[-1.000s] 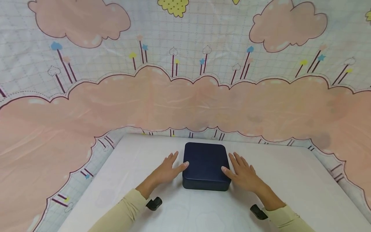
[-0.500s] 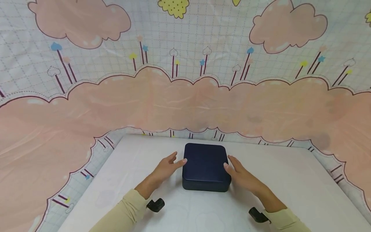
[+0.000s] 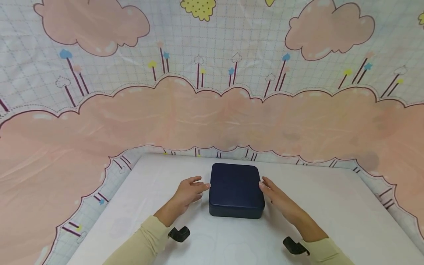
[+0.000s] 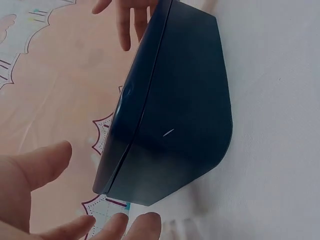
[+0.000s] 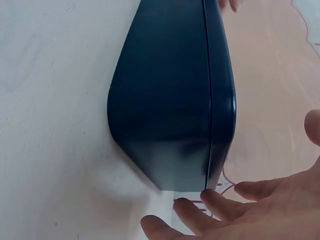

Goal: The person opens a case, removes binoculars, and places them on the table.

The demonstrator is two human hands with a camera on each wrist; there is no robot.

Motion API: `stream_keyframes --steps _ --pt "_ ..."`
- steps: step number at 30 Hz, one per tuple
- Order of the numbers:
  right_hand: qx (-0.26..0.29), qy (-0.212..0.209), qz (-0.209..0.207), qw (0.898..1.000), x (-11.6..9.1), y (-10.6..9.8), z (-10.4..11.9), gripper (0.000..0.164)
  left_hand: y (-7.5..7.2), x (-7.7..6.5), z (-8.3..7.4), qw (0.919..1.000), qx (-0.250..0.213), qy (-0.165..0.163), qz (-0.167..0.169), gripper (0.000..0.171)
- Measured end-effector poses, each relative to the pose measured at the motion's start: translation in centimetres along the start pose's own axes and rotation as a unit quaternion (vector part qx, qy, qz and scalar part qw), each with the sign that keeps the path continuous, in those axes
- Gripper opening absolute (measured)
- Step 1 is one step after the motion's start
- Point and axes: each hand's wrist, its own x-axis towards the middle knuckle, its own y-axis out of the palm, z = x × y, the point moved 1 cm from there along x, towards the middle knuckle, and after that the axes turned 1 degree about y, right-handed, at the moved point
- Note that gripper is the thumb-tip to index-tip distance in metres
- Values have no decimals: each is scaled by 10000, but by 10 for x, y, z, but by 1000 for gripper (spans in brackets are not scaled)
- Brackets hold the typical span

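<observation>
A dark navy box (image 3: 236, 186) with rounded corners lies flat on the white table. Its lid is closed; the seam below the lid runs along the side in both wrist views. At the box's left side is my left hand (image 3: 187, 193), fingers loosely bent and thumb pointing at the edge. In the left wrist view that thumb (image 4: 47, 162) stands apart from the box (image 4: 180, 100). My right hand (image 3: 282, 201) is at the right side, with relaxed fingers (image 5: 190, 215) close to the box (image 5: 165, 90); whether they touch it I cannot tell. Neither hand grips anything.
The white table (image 3: 159, 165) reaches out on both sides of the box. A patterned cloth (image 3: 212, 117) with pink clouds hangs behind and around it. Black wrist cameras (image 3: 179, 234) sit under both forearms, near the beige sleeves (image 3: 139, 243).
Both thumbs have drawn back from the top of the lid to the box's sides. The left fingers have bent inward, and the right fingers have come closer together. The box stays in place.
</observation>
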Motion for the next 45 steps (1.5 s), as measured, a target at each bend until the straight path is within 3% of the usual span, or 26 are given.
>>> stream_keyframes --steps 16,26,36,45 --pt "-265 144 -592 9978 11 8 -4 93 11 4 2 9999 49 -104 25 77" --pt "-421 101 -916 9949 18 9 -3 86 14 9 3 9997 135 -175 40 73" --pt "-257 198 -1129 9931 24 7 -5 72 18 14 3 9994 157 -299 -20 62" --pt "242 313 -1240 9915 27 5 -6 64 21 15 -2 9988 188 -355 -263 52"
